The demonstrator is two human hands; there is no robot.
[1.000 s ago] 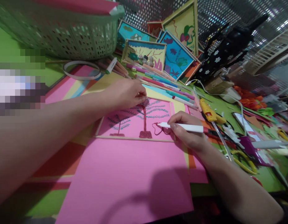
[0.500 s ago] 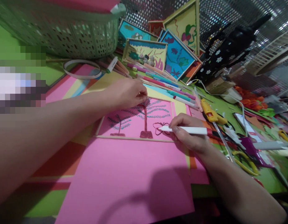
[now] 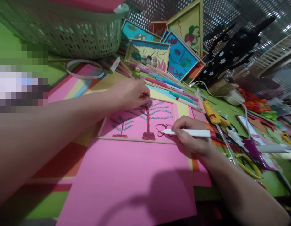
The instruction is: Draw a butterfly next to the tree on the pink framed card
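Observation:
My right hand (image 3: 191,133) is closed around a white marker (image 3: 188,132) with a red end. Its tip rests on a small red outline drawn on a pink framed picture (image 3: 138,121). That picture shows two trees with blue-green branches and red trunks, edged by thin wooden sticks. My left hand (image 3: 130,93) lies on the picture's upper edge, fingers curled and pressed down near the taller tree's top. A large plain pink sheet (image 3: 131,179) lies in front of the picture, nearer to me.
A green perforated basket (image 3: 65,31) stands at the back left. Several painted framed pictures (image 3: 173,47) lean at the back. Several markers (image 3: 166,86) lie in a row behind the picture. A yellow glue gun (image 3: 213,114), scissors (image 3: 246,157) and paper scraps crowd the right side.
The marker tip has moved slightly down and right along the red outline, which has grown. My left hand has stayed in place.

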